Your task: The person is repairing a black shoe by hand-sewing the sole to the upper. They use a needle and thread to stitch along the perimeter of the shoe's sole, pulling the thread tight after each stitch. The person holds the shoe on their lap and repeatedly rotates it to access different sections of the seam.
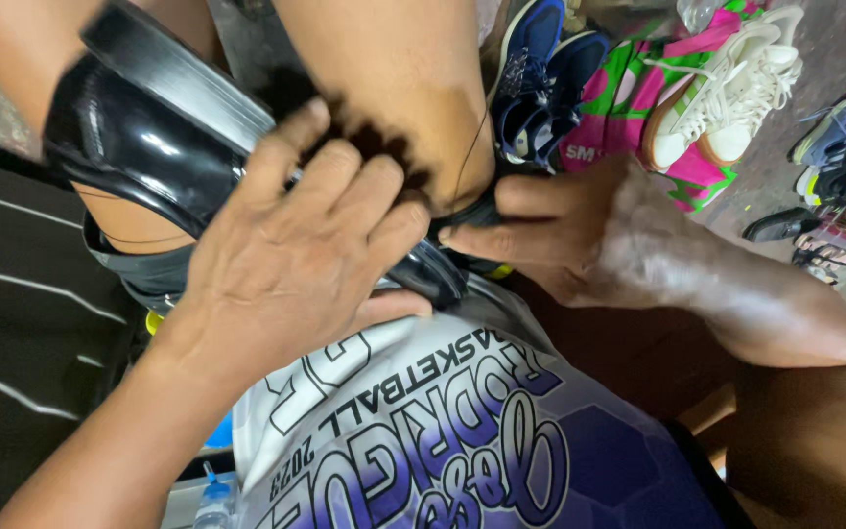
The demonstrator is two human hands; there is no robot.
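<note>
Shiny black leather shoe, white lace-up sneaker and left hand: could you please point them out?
Shiny black leather shoe [139, 137], head view, glossy upper.
White lace-up sneaker [727, 93], head view, laced top.
Left hand [291, 260], head view, back of hand.

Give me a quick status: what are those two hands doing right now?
Left hand pressed flat on the black shoe held between the knees. Right hand pinching the shoe's toe end. Thin thread runs beside the knee; nothing blocking.

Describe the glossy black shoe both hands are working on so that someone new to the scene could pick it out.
Start at the bare knees at top centre. Wedged between them lies the black shoe, with the left hand pressing on it and the right hand pinching its end. Unlike the white sneakers and navy sneakers beyond, it is shiny.
</note>
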